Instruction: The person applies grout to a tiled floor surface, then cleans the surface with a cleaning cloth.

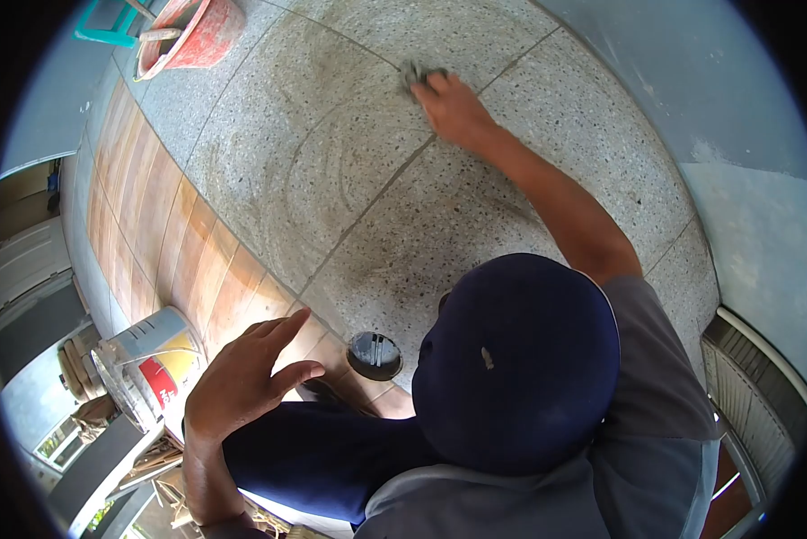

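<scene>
My right hand (457,110) reaches far forward and presses a wadded grey rag (412,75) onto the speckled floor tiles (349,180). Its fingers are bent over the rag, which is partly hidden under them. Curved, smeary streaks mark the tile surface around it. My left hand (251,373) is raised at the lower left over my leg, thumb apart from the fingers and nothing in it. A small dark round bowl (374,356) with a shiny reflection inside sits between that hand and my navy-covered knee (520,359).
A pinkish-red bucket (207,40) with a handled tool in it stands at the far left, beside a teal plastic item (107,34). Left of me is a clear-grey bucket (147,359) with a red and yellow label. Wood-patterned tiles (179,225) border the speckled floor; a wall (691,99) runs along the right.
</scene>
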### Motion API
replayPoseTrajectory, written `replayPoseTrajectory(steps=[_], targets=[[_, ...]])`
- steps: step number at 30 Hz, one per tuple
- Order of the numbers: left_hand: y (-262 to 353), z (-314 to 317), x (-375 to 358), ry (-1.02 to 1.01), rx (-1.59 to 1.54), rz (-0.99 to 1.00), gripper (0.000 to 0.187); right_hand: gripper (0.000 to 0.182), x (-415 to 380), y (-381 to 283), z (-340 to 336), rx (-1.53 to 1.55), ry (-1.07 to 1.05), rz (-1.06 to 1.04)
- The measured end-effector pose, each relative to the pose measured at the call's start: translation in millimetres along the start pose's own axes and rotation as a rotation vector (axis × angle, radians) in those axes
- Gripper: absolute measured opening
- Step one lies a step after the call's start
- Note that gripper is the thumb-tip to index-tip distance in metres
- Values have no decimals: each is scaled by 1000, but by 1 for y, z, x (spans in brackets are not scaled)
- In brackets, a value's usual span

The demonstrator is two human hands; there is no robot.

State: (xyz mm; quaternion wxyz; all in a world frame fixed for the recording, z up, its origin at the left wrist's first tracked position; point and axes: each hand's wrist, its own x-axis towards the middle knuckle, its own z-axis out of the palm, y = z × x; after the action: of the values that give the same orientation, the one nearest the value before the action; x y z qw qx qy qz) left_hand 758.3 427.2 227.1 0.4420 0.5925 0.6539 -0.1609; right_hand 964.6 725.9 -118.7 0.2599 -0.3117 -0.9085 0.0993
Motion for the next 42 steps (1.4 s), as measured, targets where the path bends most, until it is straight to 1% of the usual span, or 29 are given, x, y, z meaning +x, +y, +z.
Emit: replayPoseTrajectory(steps=[3,4,6,9,12,15,17,19,20,21,22,24,25,26,27,29,31,34,36,38,39,40,42], targets=[[2,-6,-7,-15,-3,-19,77,36,-54,-16,-45,225,-272,-66],[2,-6,-9,-20,-6,-28,77,36,-69,-10,-64,283,-373,-97],[1,-5,-14,1,5,-25,76,37,-87,17,-94,538,-665,-38],[2,-4,-14,-34,-13,-11,75,38,-63,39,-118,727,-552,390],[2,-4,-10,-45,-34,5,75,35,-14,36,-78,496,-105,423],[4,-7,-2,-24,-43,14,74,29,2,22,11,86,187,226],[1,-5,-3,6,-45,38,74,26,-2,-32,6,66,55,139],[0,-3,-6,8,-39,14,75,26,-34,-78,11,233,60,12],[0,-3,-6,11,-31,11,75,27,-52,-94,1,256,-34,-44],[-1,-2,-5,21,-32,25,75,29,-67,-108,-7,279,-127,-100],[-2,-1,-5,32,-33,33,76,30,-78,-111,-12,365,-229,-131],[-2,-1,-6,28,-34,22,77,33,-100,-104,-22,536,-428,-192],[-3,0,-8,34,-20,27,77,33,-89,-95,-40,650,-529,-59],[-4,2,-9,37,-7,33,77,34,-64,-84,-73,761,-632,79],[-5,4,-11,39,6,40,77,35,-47,-73,-87,870,-734,222],[-4,4,-14,13,-2,22,77,34,-28,-52,-71,823,-308,496],[-4,3,-15,17,-3,16,77,33,1,-15,-21,414,3,349],[-6,4,-14,44,-7,25,78,29,18,-35,29,161,163,119],[-7,4,-14,54,-7,31,78,29,6,-76,43,286,-36,60],[-2,-2,-15,13,-11,14,75,34,-32,-121,25,315,1,-158],[-1,-4,-16,-7,-13,5,74,35,-52,-136,12,355,-91,-174],[-3,-2,-16,17,-11,15,74,35,-67,-142,4,396,-183,-191],[-8,3,-17,63,-6,33,77,36,-90,-130,-2,607,-371,-143]])
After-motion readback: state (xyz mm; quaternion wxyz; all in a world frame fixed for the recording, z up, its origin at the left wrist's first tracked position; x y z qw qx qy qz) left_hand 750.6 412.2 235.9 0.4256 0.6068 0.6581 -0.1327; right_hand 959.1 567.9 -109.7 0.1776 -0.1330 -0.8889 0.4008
